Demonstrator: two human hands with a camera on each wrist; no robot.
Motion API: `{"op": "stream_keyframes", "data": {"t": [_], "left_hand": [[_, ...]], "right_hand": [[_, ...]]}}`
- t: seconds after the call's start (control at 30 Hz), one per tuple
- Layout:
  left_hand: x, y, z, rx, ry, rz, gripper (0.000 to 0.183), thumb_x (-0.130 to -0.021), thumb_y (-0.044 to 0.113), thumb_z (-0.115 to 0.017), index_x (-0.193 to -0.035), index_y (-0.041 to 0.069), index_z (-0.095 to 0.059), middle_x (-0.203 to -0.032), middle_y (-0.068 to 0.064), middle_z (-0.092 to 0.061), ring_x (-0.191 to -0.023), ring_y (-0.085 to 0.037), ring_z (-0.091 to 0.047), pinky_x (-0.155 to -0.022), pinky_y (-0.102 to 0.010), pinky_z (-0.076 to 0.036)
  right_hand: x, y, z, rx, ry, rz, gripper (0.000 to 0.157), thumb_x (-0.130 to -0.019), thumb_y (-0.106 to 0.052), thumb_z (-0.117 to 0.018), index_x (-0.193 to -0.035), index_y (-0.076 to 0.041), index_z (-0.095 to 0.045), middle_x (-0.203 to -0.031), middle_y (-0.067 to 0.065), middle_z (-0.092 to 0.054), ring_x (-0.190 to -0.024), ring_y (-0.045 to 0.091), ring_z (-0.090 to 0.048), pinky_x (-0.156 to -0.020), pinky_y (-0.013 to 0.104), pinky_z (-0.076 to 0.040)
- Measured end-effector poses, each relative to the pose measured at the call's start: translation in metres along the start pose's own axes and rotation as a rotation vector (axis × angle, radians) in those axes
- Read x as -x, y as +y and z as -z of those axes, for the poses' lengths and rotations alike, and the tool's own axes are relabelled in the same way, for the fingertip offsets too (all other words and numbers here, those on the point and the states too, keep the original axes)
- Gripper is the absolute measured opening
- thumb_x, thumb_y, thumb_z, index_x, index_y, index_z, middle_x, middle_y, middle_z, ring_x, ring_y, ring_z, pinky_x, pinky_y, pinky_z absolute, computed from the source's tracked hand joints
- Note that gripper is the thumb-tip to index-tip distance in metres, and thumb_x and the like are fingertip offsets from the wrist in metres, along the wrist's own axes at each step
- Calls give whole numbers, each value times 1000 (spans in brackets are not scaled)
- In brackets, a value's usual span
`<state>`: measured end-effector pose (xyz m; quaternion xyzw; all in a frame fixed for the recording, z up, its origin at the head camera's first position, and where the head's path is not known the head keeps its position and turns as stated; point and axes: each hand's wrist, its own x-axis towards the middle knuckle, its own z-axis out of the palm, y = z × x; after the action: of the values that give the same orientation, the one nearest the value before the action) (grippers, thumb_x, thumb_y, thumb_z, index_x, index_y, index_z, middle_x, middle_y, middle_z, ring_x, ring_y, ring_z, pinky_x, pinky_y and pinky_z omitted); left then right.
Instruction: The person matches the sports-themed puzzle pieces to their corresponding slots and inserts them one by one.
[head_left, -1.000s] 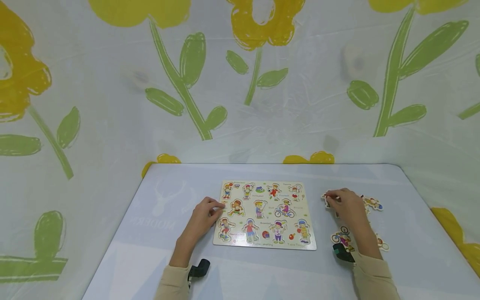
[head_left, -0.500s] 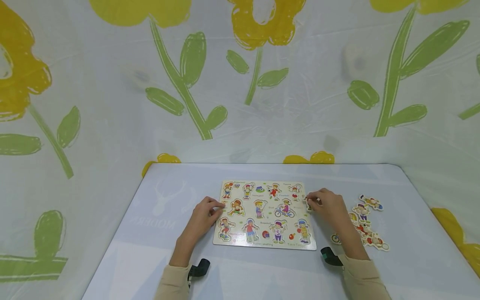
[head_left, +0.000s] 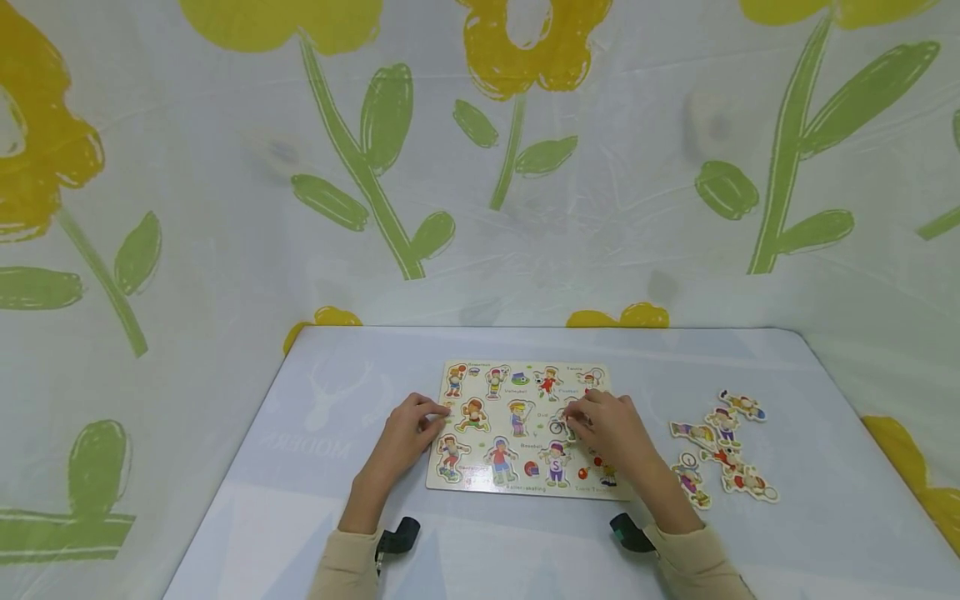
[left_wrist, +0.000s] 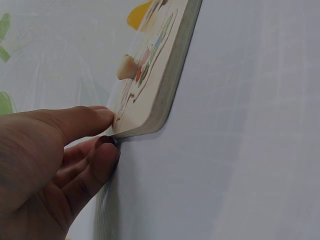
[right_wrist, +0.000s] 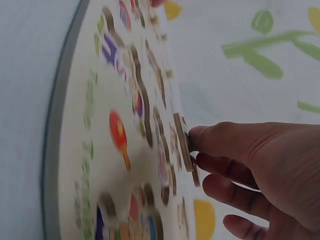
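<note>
A wooden peg puzzle board (head_left: 540,490) lies on the table, printed with children playing sports. My left hand (head_left: 412,429) holds its left edge; in the left wrist view the thumb (left_wrist: 90,120) is at the board's edge and a fingertip (left_wrist: 106,152) lies just below. My right hand (head_left: 611,425) is over the board's right side, covering part of the bicycle picture. In the right wrist view its thumb and fingers pinch a thin wooden puzzle piece (right_wrist: 182,142), seen edge-on above the board. The piece's picture is hidden.
Several loose puzzle pieces (head_left: 723,457) lie in a cluster right of the board, some overlapping. The white table (head_left: 525,550) backs onto a flower-printed curtain (head_left: 600,275). Dark wrist cameras (head_left: 399,536) show by both sleeves.
The right hand has taken a puzzle piece from the cluster on the right and carried it left over the board. The left hand has stayed at the board's left edge.
</note>
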<state>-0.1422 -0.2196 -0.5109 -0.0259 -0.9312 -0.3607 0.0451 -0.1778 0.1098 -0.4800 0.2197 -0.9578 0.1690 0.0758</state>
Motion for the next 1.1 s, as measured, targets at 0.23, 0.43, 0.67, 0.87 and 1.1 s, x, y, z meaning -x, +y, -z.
{"op": "stream_keyframes", "data": {"t": [0.23,0.43,0.67,0.87,1.1], "left_hand": [[0,0,1,-2,8,-19,16,-88,10,-72,-103,12,-76,-100,-3,-60,-74,-9,-50,-64,-21,-42],[-1,1,1,-7,-2,-6,16,-88,11,-72,-104,12,-76,-101,-4,-60,-74,-9,-50,-64,-20,-43],[-1,2,2,-7,-1,-4,16,-88,11,-72,-104,11,-75,-102,-4,-60,-74,-9,-50,-63,-21,-43],[-1,1,1,-6,-1,-9,16,-88,10,-72,-103,11,-75,-101,-4,-60,-74,-9,-50,-63,-21,-43],[-1,-1,0,-15,9,-15,15,-88,12,-72,-103,12,-75,-101,-3,-60,-74,-8,-51,-64,-20,-44]], "right_hand": [[4,-30,-12,-38,31,103,10,-81,-23,-80,-91,-22,-76,-85,-9,-66,-82,9,-60,-76,33,-38],[8,-48,-24,-83,73,209,10,-81,-22,-80,-90,-23,-75,-84,-10,-66,-80,8,-60,-76,33,-41],[10,-61,-39,-107,143,305,11,-78,-20,-81,-87,-24,-76,-83,-10,-67,-77,6,-61,-73,32,-43],[13,-70,-45,-135,119,304,10,-80,-23,-80,-89,-26,-75,-86,-11,-66,-79,6,-60,-72,28,-37],[13,-75,-47,-135,96,296,10,-81,-24,-80,-89,-26,-75,-85,-12,-66,-77,3,-57,-73,27,-36]]}}
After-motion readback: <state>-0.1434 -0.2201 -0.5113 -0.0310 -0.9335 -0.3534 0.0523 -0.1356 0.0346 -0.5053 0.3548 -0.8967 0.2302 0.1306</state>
